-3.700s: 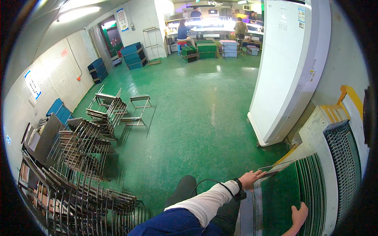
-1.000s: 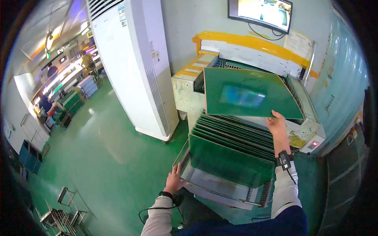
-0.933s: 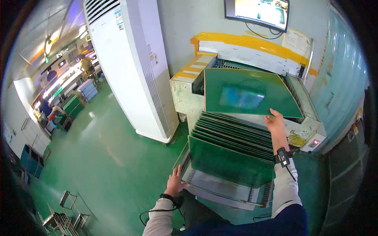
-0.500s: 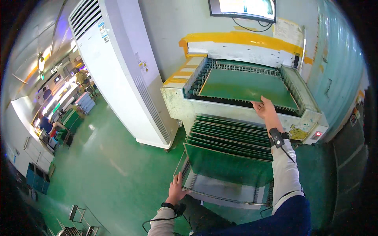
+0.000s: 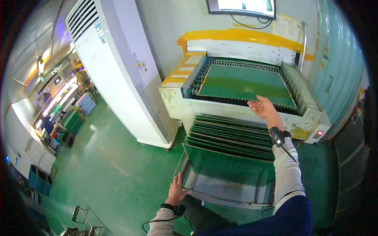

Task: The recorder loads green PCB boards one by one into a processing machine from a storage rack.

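Green panel [image 5: 246,80] flat on rollers, right hand [image 5: 262,107] at its near edge

1 panel lies on the roller bed of the pale machine [image 5: 173,101], between its 2 side walls. Right hand: open, fingers extended, clasping nothing; fingertips just by the panel's near edge, contact uncertain. Left hand [image 5: 176,190]: at the near left corner of the metal rack [image 5: 220,189], thumb along the front bar; cannot tell whether it closes around it. Rack sits below the machine's front, in front of the person. Inside, a row of green boards [image 5: 230,165] stands on edge, tilted; bare base toward the person. Tall white cabinet [image 5: 118,78] left of the machine. Yellow tape [image 5: 236,36] along the machine's back; screen [image 5: 242,8] on the wall above.
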